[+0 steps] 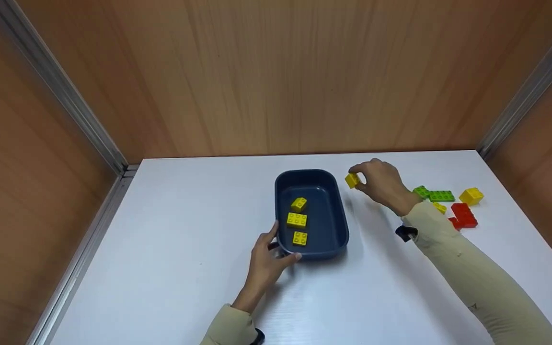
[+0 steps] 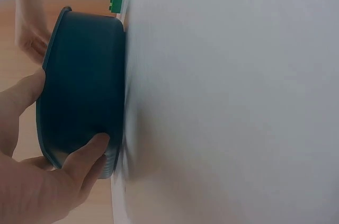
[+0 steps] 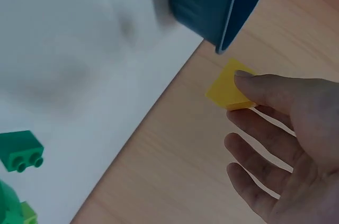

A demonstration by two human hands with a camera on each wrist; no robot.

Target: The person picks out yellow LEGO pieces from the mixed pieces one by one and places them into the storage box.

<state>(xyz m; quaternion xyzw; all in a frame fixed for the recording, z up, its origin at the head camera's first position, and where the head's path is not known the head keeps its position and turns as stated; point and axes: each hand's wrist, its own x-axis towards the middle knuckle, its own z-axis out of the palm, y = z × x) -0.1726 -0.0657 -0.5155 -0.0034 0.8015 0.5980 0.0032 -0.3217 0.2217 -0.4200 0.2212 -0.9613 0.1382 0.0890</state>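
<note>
A dark blue oblong tub (image 1: 324, 218) stands on the white table with three yellow toy bricks (image 1: 297, 220) lying inside it in a rough column. My left hand (image 1: 264, 266) grips the tub's near left corner, with the thumb and fingers spread about it; the left wrist view shows fingers against the tub's wall (image 2: 85, 81). Beyond the tub's right rim, my right hand (image 1: 381, 181) pinches another yellow toy brick (image 1: 351, 180) between thumb and fingertip, raised above the table. In the right wrist view, the other fingers (image 3: 259, 168) are loosely bent below that brick (image 3: 228, 89).
On the right lie green bricks (image 1: 441, 196), red bricks (image 1: 464, 215) and a yellow brick (image 1: 471, 196), partly hidden by the right forearm. Wooden panels (image 1: 304, 76) with metal edge strips enclose the table (image 1: 175, 230) at the back and sides.
</note>
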